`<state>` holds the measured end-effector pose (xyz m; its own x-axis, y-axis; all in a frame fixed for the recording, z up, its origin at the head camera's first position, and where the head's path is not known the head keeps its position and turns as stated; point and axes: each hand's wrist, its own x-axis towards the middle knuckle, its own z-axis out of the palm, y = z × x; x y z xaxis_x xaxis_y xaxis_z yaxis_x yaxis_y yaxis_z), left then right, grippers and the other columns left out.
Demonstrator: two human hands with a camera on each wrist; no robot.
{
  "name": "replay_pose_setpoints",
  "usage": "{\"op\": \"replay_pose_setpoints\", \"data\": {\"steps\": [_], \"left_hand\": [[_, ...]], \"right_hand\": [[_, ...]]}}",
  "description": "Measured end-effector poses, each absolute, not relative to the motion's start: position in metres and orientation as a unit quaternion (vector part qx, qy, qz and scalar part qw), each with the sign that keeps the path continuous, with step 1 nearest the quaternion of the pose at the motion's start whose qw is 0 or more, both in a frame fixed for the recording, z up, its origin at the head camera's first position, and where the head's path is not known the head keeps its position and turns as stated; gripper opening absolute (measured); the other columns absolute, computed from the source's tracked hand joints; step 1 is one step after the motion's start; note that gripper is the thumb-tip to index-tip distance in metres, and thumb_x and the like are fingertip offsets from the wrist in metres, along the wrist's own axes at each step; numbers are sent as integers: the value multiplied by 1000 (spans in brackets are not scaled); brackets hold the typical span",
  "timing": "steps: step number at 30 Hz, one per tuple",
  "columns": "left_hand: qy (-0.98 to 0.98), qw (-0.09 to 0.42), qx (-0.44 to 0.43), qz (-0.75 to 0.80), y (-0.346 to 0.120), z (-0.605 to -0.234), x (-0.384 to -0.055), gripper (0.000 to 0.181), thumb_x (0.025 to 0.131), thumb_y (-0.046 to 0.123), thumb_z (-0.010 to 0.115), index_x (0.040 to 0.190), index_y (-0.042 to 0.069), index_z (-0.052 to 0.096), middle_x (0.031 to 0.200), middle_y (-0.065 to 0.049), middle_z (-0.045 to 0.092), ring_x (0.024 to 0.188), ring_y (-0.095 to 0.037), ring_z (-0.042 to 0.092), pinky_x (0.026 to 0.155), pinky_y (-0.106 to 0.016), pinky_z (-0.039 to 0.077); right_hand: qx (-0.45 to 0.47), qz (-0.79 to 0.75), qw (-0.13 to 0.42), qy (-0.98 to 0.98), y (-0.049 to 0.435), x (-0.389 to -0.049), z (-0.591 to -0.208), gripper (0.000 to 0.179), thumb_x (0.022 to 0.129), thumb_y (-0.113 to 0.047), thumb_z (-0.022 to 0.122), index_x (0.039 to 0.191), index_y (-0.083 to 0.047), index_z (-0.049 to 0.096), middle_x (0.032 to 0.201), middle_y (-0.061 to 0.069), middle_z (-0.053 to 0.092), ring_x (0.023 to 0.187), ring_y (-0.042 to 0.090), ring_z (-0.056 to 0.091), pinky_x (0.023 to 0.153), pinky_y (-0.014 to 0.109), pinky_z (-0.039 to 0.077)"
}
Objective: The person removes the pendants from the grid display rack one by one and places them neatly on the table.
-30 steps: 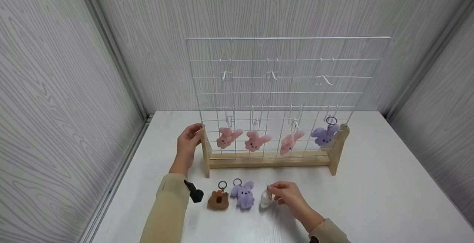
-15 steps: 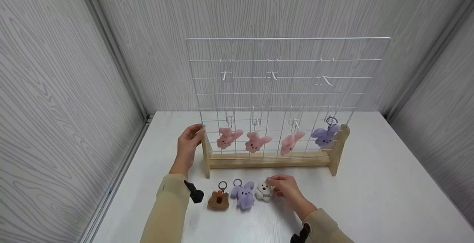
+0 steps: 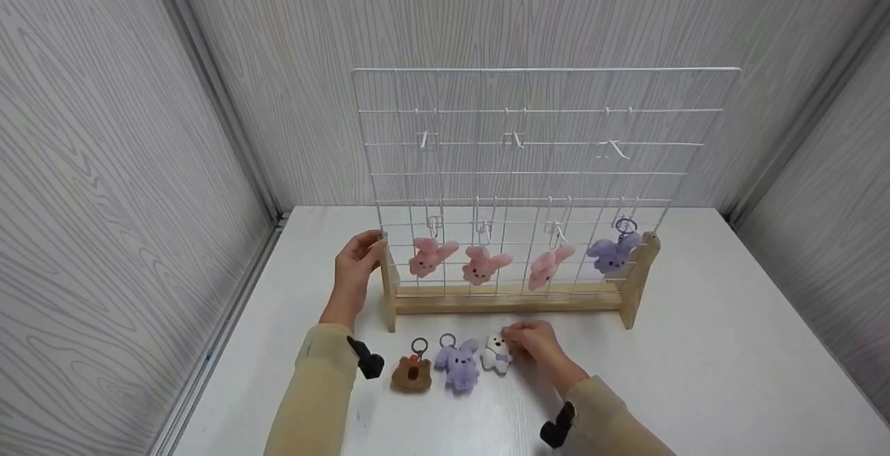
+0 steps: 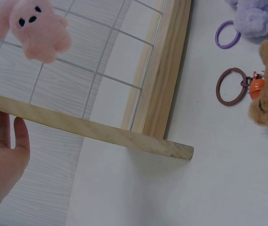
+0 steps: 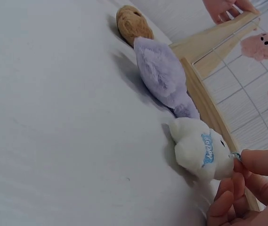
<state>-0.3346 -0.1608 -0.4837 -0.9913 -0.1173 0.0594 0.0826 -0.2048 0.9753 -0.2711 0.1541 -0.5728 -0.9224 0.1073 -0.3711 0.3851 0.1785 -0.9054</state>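
My right hand (image 3: pixel 541 346) pinches the small ring (image 5: pixel 236 155) at the head of a white plush keychain (image 3: pixel 496 356). This plush dog-like figure, with a blue lettered band, lies face up at the row's right end. A purple bunny keychain (image 3: pixel 460 367) lies beside it, then a brown bear keychain (image 3: pixel 411 375) with a dark ring. My left hand (image 3: pixel 356 265) grips the left wooden upright (image 3: pixel 389 289) of a white wire grid rack (image 3: pixel 542 174); its thumb is hidden in the left wrist view.
On the rack's lower hooks hang several plush bunnies: pink ones (image 3: pixel 478 266) and a purple one (image 3: pixel 613 254) at the right. Bare hooks (image 3: pixel 516 140) stick out higher up. A wooden crossbar (image 3: pixel 507 301) joins the uprights. Grey wood-grain walls (image 3: pixel 104 164) surround the white table (image 3: pixel 730 345).
The white plush has turned face up and shifted slightly away from me, beside the purple bunny, with my right hand at its ring. My left hand stays on the upright.
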Motion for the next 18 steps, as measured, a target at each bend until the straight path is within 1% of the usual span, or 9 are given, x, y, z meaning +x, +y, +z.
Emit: {"op": "replay_pose_setpoints", "data": {"steps": [6, 9, 14, 18], "left_hand": [[-635, 54, 16, -771, -159, -469, -324, 34, 90, 12, 62, 122, 4, 54, 123, -10, 55, 114, -19, 52, 95, -32, 44], [-641, 51, 15, -766, -158, -466, -321, 34, 91, 13, 62, 123, 3, 53, 123, -10, 54, 114, -19, 51, 95, -31, 44], [-631, 53, 21, -774, -160, -474, -327, 34, 89, 15, 64, 121, 5, 55, 122, -9, 55, 113, -18, 52, 95, -31, 44], [-630, 65, 23, -774, -160, -484, -335, 34, 87, 18, 66, 118, 8, 57, 120, -7, 57, 111, -17, 54, 94, -31, 45]], "right_hand": [[166, -620, 121, 757, 155, -278, -573, 12, 79, -14, 72, 76, -4, 66, 62, 0, 52, 54, 13, 46, 48, 25, 39], [163, -616, 124, 760, 155, -280, -573, 14, 79, -14, 71, 70, -5, 64, 59, 0, 52, 52, 13, 45, 46, 25, 37], [155, -605, 128, 770, 156, -281, -571, 18, 79, -14, 70, 65, -6, 61, 57, 2, 51, 49, 15, 45, 44, 27, 36], [149, -593, 126, 781, 156, -283, -570, 20, 79, -14, 69, 64, -5, 59, 56, 3, 50, 48, 15, 44, 43, 27, 35]]}}
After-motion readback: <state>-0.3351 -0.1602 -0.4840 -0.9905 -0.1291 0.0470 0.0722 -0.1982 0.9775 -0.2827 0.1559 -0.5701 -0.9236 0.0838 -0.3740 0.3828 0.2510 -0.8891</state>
